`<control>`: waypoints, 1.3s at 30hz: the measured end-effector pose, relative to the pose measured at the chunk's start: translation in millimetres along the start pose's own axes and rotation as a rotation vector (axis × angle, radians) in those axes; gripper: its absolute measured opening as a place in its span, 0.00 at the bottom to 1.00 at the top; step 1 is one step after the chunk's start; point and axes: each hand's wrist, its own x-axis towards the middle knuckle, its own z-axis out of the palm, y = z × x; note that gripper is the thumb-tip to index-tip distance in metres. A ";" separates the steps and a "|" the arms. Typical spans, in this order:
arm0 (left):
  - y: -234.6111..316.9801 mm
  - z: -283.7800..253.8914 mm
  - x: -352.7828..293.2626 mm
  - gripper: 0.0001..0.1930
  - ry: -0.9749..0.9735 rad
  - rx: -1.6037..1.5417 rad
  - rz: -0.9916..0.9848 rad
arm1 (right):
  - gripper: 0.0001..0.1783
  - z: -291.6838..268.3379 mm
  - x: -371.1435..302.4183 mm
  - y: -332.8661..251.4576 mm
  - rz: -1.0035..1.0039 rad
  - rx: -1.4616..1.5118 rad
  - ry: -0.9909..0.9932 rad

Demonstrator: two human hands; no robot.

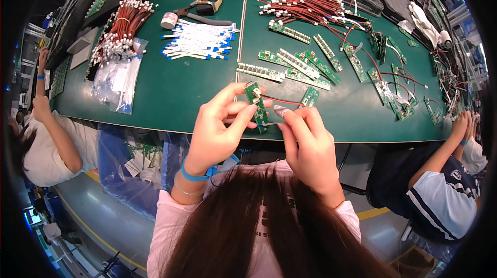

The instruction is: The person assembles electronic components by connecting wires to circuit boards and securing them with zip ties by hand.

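Glossy clear plastic bags (120, 91) lie left of smooth plastic ribbon cables (199, 41). Right of these, a handheld circuit board (260, 113) gleams.

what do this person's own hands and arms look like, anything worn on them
Both the left hand and right hand are ungloved. The left wrist wears a blue wristband and, nearer the elbow, a thin pale bangle. One right fingertip has a whitish-grey covering; its material is unclear. The sleeves are pale pink.
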 end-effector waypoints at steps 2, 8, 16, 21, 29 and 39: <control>1.6 1.2 -2.5 0.11 0.023 0.014 0.035 | 0.10 -1.8 -1.3 7.4 -0.032 -0.037 -0.035; -5.9 -1.5 -2.2 0.11 0.067 0.033 0.128 | 0.06 -7.1 -0.7 13.0 -0.071 -0.233 -0.236; -8.9 11.3 -3.4 0.14 0.121 -0.247 0.129 | 0.05 7.0 2.7 -2.2 0.286 0.678 0.008; -11.3 13.9 -5.9 0.13 0.135 -0.295 0.150 | 0.05 14.5 8.0 -3.7 0.349 0.731 0.149; -7.3 19.6 -9.7 0.13 0.162 -0.320 0.234 | 0.03 14.1 8.5 1.4 0.195 0.587 0.252; -3.6 23.8 -12.4 0.12 0.168 -0.240 0.270 | 0.04 7.7 10.6 -0.5 0.195 0.621 0.197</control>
